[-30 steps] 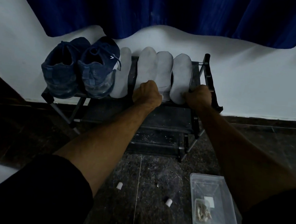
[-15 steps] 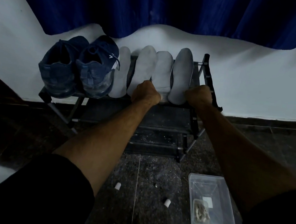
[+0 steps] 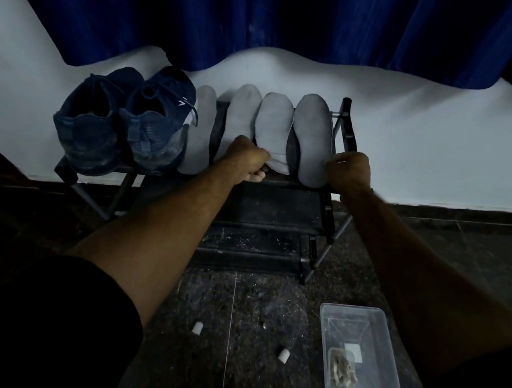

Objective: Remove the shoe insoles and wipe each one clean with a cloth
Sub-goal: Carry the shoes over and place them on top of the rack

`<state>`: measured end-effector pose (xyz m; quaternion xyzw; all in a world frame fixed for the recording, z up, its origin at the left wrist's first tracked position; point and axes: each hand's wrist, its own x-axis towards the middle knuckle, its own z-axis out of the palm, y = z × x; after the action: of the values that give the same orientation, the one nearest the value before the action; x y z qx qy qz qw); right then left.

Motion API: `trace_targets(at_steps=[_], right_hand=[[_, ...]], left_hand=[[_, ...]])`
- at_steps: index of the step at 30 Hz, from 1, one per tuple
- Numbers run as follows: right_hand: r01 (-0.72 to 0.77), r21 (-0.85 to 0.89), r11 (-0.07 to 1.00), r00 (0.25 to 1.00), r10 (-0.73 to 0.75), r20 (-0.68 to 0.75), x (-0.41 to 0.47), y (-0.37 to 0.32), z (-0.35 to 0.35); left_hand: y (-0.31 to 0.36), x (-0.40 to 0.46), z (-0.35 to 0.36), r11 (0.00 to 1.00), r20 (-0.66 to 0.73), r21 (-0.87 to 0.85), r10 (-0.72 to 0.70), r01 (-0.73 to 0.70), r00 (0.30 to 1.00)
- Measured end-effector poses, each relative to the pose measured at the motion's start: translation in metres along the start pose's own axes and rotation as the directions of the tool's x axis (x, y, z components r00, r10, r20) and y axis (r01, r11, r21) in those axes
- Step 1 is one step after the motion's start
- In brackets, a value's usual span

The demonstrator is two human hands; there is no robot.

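Navy lace-up sneakers (image 3: pixel 123 124) sit far left on black metal shoe rack (image 3: pixel 345 130), four grey foam insoles (image 3: pixel 313 136) lined up beside them. Left hand (image 3: pixel 245 158) curled, gripping second and third insoles' heels. Right hand (image 3: pixel 349 171) pinches rightmost insole's edge.

Four grey insoles (image 3: pixel 312 136) stand propped side by side at the frame's upper middle; two navy shoes (image 3: pixel 124 121) sit left of them.

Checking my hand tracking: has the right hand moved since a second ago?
Yes: the right hand shifted slightly right, now covering the lower end of the rack's side rail.
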<state>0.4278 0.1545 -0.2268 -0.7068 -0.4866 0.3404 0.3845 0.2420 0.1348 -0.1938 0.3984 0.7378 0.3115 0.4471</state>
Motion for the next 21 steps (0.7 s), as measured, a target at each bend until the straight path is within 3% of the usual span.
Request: trace_targets(at_steps=[5, 13, 21], right_hand=[[-0.045, 0.015, 0.999, 0.999, 0.044, 0.025, 0.003, 0.001, 0.001], [-0.096, 0.258, 0.961, 0.994, 0.08, 0.075, -0.011, 0.002, -0.002], [-0.014, 0.321, 0.947, 0.998, -0.004, 0.058, -0.073, -0.008, -0.031]], left_hand=[[-0.008, 0.003, 0.003, 0.984, -0.004, -0.179, 0.027, -0.028, 1.0], [-0.027, -0.018, -0.003, 0.915, 0.027, -0.391, 0.114, -0.094, 0.993], [-0.039, -0.078, -0.006, 0.874, 0.061, -0.466, 0.189, -0.14, 0.98]])
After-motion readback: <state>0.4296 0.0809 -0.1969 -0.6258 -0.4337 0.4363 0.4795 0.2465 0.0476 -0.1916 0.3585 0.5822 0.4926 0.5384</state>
